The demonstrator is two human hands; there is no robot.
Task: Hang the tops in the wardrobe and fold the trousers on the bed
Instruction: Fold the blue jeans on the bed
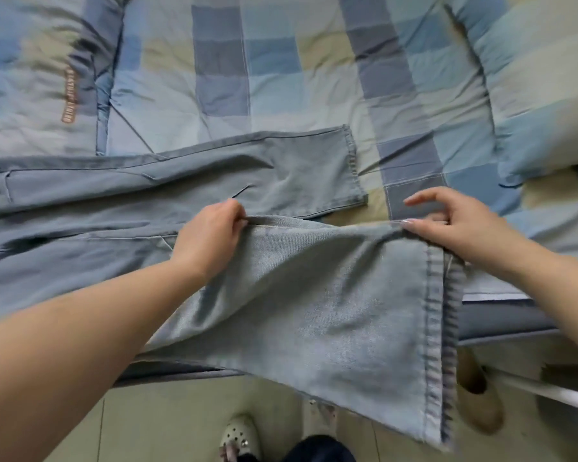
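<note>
Light blue jeans (121, 201) lie spread across the bed, waist off to the left. The far leg rests flat with its hem (354, 168) toward the right. The near leg (331, 311) is lifted and hangs over the bed's front edge toward the floor. My left hand (211, 235) pinches the upper edge of that near leg partway along it. My right hand (457, 221) pinches the same edge at the hem corner, index finger stretched out.
The bed wears a blue, grey and beige checked cover (221, 71). A matching pillow (541, 105) sits at the right and a folded quilt (40, 68) at the back left. Below are the tiled floor (167, 421), a pale clog (241, 438) and a beige slipper (477, 395).
</note>
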